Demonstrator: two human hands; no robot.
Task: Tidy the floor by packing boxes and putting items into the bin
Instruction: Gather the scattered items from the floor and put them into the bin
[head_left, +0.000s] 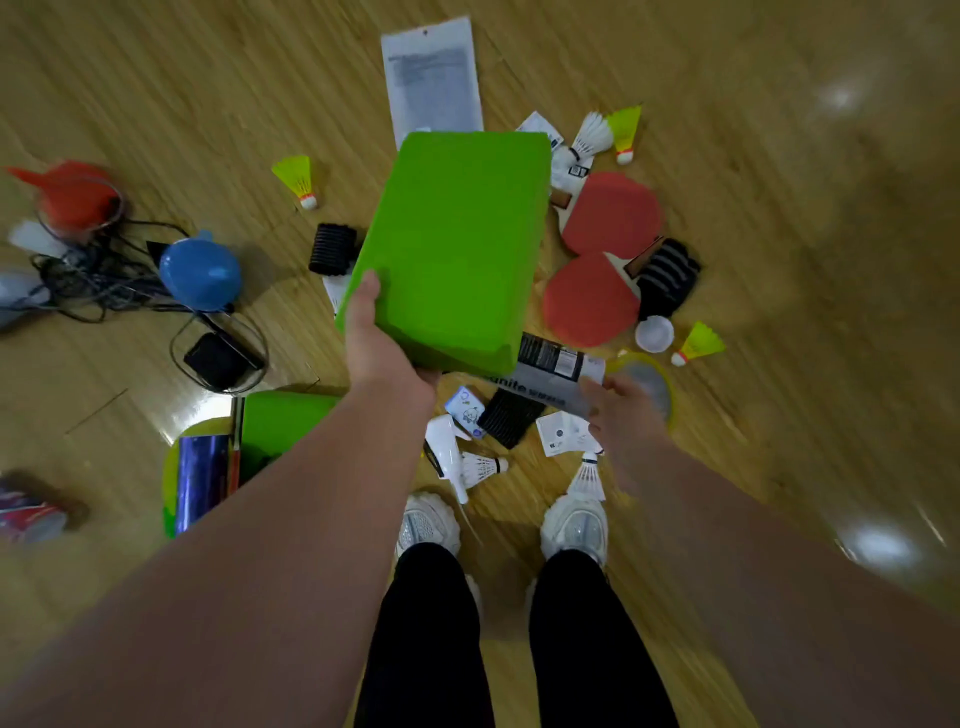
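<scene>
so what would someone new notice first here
The bright green block dominates mid-frame, held up by the left hand at its near corner. Right of it, two red paddles lie on the wood floor among scattered shuttlecocks. At far left a blue ball sits by a tangle of black cables.

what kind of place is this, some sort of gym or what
Most likely an indoor sports hall or gym, though no walls show. The glossy wooden floor is strewn with shuttlecocks and two red table tennis paddles, and the left hand holds a green foam block.
</scene>
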